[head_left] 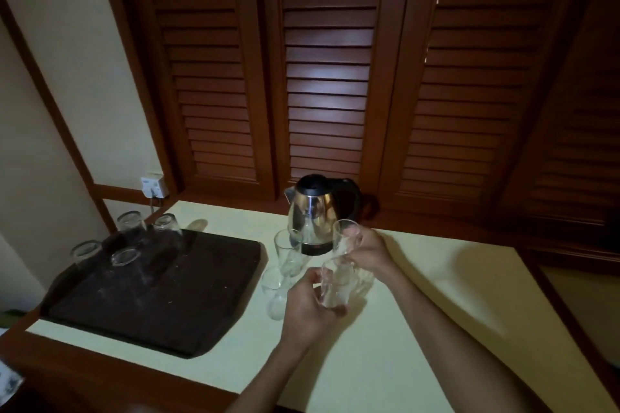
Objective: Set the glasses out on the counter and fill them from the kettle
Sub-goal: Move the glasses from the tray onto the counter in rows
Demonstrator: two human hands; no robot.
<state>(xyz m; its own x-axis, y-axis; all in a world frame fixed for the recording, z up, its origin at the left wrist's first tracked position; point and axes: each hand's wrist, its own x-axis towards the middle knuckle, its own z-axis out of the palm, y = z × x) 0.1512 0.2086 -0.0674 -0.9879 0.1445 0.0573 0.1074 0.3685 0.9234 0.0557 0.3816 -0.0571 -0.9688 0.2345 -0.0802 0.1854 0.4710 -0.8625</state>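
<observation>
A steel kettle (313, 213) with a black lid and handle stands on the pale counter (436, 305) by the shutters. Two clear glasses stand upright in front of it: one (288, 253) beside the kettle base, one (274, 293) nearer me. My left hand (307, 307) grips a third clear glass (333, 285) just above the counter. My right hand (367, 251) holds another clear glass (344, 238), raised in front of the kettle. Several more glasses (131, 223) sit upside down on the dark tray (167, 305) at the left.
Brown louvred shutters (328, 77) fill the wall behind the counter. A white wall socket (153, 187) with a cord sits at the left corner. A wooden edge (100, 375) borders the counter's front.
</observation>
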